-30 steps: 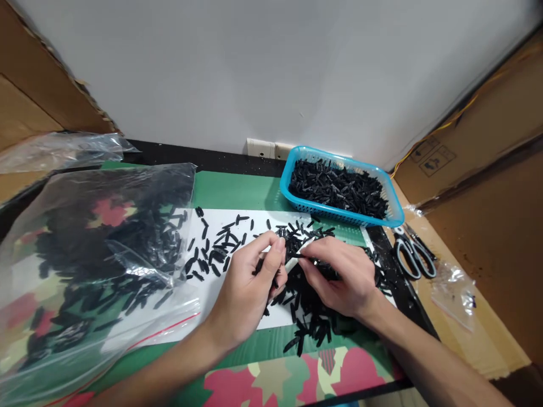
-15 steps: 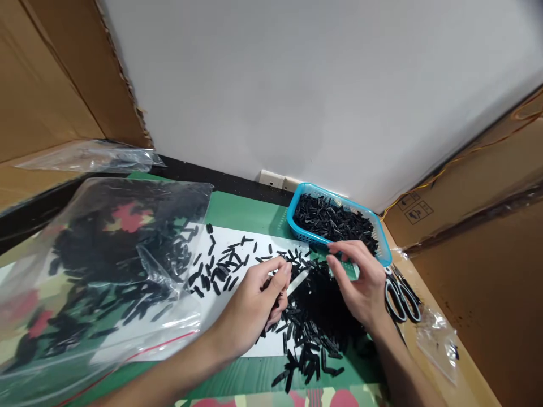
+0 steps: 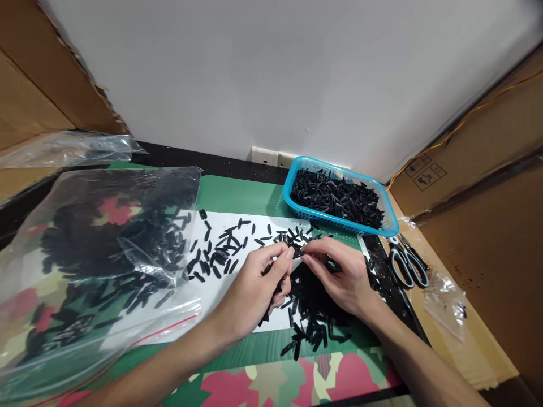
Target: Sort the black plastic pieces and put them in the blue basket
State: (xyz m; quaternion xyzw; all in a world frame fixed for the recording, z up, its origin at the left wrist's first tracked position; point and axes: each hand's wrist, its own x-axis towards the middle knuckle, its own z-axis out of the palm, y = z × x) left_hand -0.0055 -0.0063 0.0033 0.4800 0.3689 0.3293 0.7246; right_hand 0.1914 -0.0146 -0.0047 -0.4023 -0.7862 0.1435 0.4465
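Observation:
My left hand [image 3: 258, 288] is closed, thumb pressed to its curled fingers, above a heap of small black strips [image 3: 311, 291]. Its fingertips meet those of my right hand [image 3: 343, 274], which is closed in a pinch. A small dark piece, apparently a black strip [image 3: 297, 249], shows between the two sets of fingertips; they partly hide it. Dark bits also show in the curl of my left fingers. More black strips lie scattered on a white sheet [image 3: 250, 223]. Behind my right hand, a blue plastic basket [image 3: 339, 225] holds many black strips.
A clear zip bag [image 3: 169, 316] with black strips covers the left side. Black-handled scissors [image 3: 407, 265] and a small clear bag [image 3: 445, 302] lie at right. A green mat [image 3: 241, 195] lies beneath. Cardboard [image 3: 483, 226] and a white wall [image 3: 271, 73] bound the space.
My right hand has come left from beside the basket to my left hand's fingertips, and its fingers have closed from a loose opening into a pinch. The camera view has shifted slightly.

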